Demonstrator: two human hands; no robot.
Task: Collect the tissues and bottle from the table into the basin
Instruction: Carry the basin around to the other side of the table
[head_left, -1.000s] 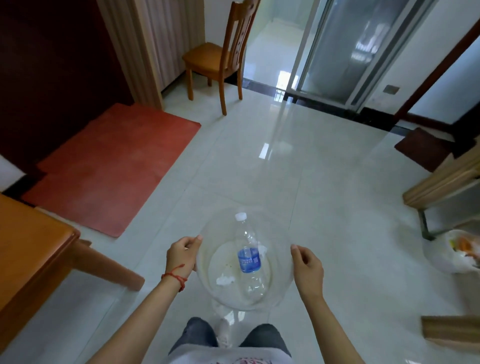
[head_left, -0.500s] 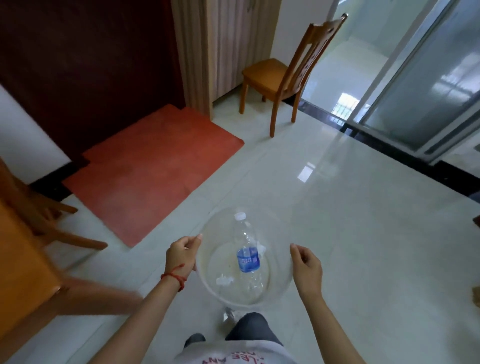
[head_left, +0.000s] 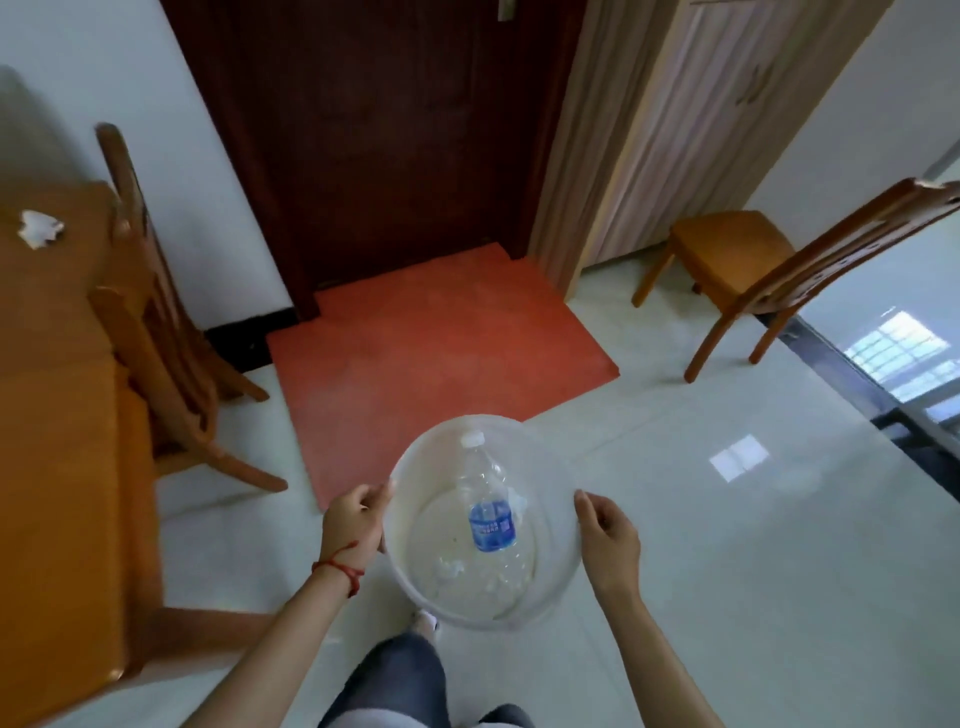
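I carry a clear plastic basin (head_left: 550, 467) in front of me, above the tiled floor. My left hand (head_left: 356, 525) grips its left rim and my right hand (head_left: 608, 535) grips its right rim. Inside lies a clear bottle (head_left: 488, 504) with a blue label and a white cap, cap pointing away from me. A small crumpled tissue (head_left: 449, 569) lies on the basin's bottom beside it. Another crumpled white tissue (head_left: 39, 231) lies on the wooden table (head_left: 57, 415) at the far left.
A wooden chair (head_left: 156, 322) stands against the table's right side. A red mat (head_left: 431, 358) lies before a dark door (head_left: 374, 130). A second wooden chair (head_left: 769, 270) stands at the right. Glossy pale floor tiles spread to the right.
My view has swung left: the door, the table and the tissue on it have come into sight. The basin stays held in both hands with the bottle inside.
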